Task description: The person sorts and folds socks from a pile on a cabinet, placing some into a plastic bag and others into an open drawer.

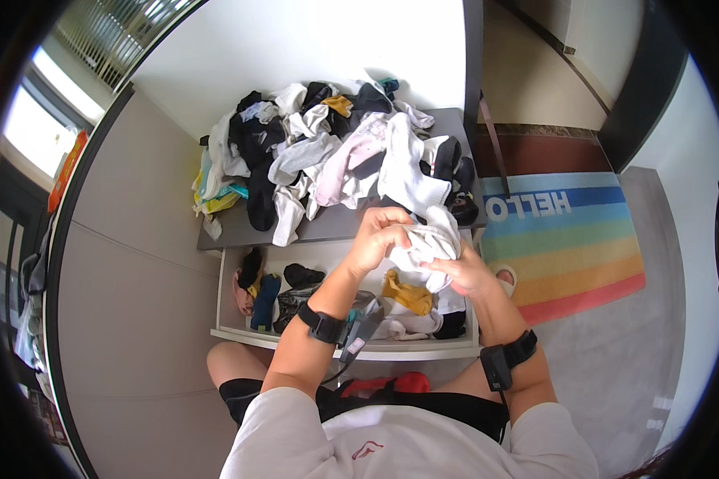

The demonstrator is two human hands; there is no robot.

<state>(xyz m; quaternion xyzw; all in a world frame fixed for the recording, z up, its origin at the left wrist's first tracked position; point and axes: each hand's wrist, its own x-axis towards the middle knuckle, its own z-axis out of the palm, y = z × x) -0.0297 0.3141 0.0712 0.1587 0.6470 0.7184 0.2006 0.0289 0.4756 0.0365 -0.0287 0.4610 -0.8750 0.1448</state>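
My left hand [378,238] and my right hand [466,270] both grip a bunched white sock [422,244], one from each side, above the right part of an open drawer. Behind it, on a grey cabinet top [329,232], lies a loose pile of white, black, grey and pink socks. A long white sock [410,170] hangs forward from the pile close to my hands. Inside the drawer [263,340] are a mustard-yellow sock [408,293], a blue rolled item [266,302], black and white pieces and a dark plastic bag [293,305].
The drawer front stands just before my knees. A tall cabinet panel [138,251] rises at the left. To the right, a striped rainbow doormat [563,239] lies on the grey floor, with a slipper [506,278] at its edge. Both forearms wear black straps with devices and cables.
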